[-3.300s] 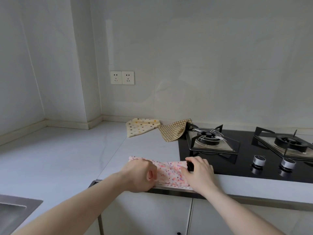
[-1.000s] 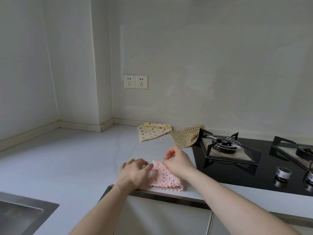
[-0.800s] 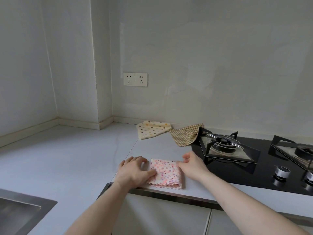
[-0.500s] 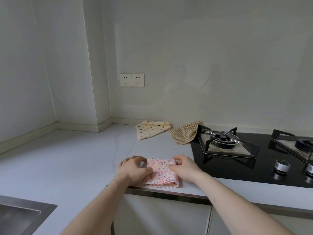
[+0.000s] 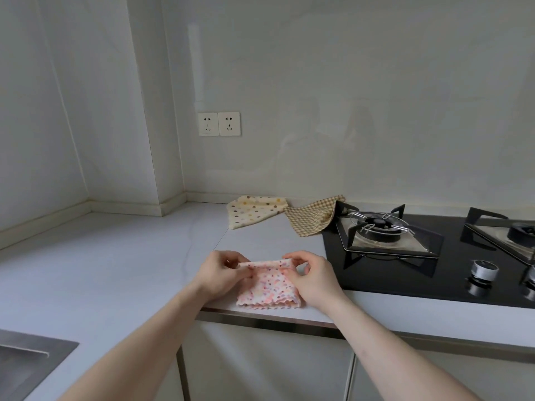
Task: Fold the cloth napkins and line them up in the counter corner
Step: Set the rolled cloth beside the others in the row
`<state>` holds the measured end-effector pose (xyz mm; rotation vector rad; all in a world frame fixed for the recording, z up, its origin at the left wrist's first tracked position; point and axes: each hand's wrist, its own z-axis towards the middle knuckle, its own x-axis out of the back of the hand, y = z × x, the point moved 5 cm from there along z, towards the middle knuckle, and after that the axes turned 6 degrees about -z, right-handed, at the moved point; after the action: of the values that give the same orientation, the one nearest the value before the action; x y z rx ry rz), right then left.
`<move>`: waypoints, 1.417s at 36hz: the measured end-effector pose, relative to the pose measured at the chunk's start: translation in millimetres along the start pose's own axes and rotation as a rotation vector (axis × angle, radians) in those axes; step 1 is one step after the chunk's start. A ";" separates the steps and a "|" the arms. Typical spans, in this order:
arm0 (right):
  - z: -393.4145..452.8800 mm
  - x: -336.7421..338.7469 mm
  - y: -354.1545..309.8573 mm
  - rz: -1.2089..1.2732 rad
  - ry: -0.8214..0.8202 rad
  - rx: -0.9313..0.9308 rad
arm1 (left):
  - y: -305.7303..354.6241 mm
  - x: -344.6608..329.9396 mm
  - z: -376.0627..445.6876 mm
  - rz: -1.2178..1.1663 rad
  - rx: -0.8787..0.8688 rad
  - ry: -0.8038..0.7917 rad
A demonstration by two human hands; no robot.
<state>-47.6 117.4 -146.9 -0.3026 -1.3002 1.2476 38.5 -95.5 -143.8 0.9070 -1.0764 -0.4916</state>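
Pink cloth with small coloured spots, the pink napkin point(image 5: 267, 285) lies folded to a small square at the front edge of the table point(image 5: 101, 264), just left of the hob point(image 5: 419, 273). Its far edge is lifted off the surface. The left hand point(image 5: 221, 273) pinches that raised edge at the left corner, fingers curled round the fabric; the right hand point(image 5: 314, 276) pinches the right corner the same way, thumb and forefinger closed on the cloth. The scalloped near edge of the napkin rests flat, close to the table's lip.

Farther back from the hob's left rear corner, two more napkins lie unfolded against the wall. A checked tan napkin point(image 5: 314, 218) touches the hob's edge and climbs a little onto the near burner stand point(image 5: 385, 230). Just left of it, a cream dotted napkin point(image 5: 254, 211) lies crumpled, its right tip meeting the checked one.

On the hob's front strip stands a silver knob point(image 5: 485, 270). Above and left of the hob, a double wall socket point(image 5: 219, 124) sits on the pale wall. Far left of the hob, at the table's near corner, the rim of a steel sink point(image 5: 31, 360) shows.
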 end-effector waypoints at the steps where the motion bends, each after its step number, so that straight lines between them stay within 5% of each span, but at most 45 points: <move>1: 0.4 0.9 0.0 0.003 0.022 0.000 | 2.0 1.5 -1.8 -0.017 -0.021 0.035; 17: 3.6 6.3 9.7 0.012 0.176 -0.005 | 15.1 1.3 -11.9 -0.177 -0.105 0.088; 27: -1.3 2.9 3.7 -0.053 0.147 0.066 | 12.2 -1.4 -10.3 -0.046 -0.027 0.116; 33: -0.4 -4.7 2.7 -0.215 0.099 0.109 | 10.6 -3.1 -6.2 0.233 -0.094 0.130; 39: -0.9 -7.8 -2.1 -0.373 0.044 0.091 | 15.2 -1.2 -9.7 0.126 -0.164 0.162; 44: -0.4 -6.1 -2.3 -0.385 0.069 0.048 | 21.0 -10.4 -16.6 0.276 -0.328 0.089; 51: 0.5 -3.9 0.1 -0.366 0.116 -0.006 | 14.7 -11.7 -8.9 0.262 -0.201 0.051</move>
<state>-47.3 114.1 -149.0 -0.1302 -1.1961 0.9041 40.5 -75.3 -139.5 0.5881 -1.0607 -0.3494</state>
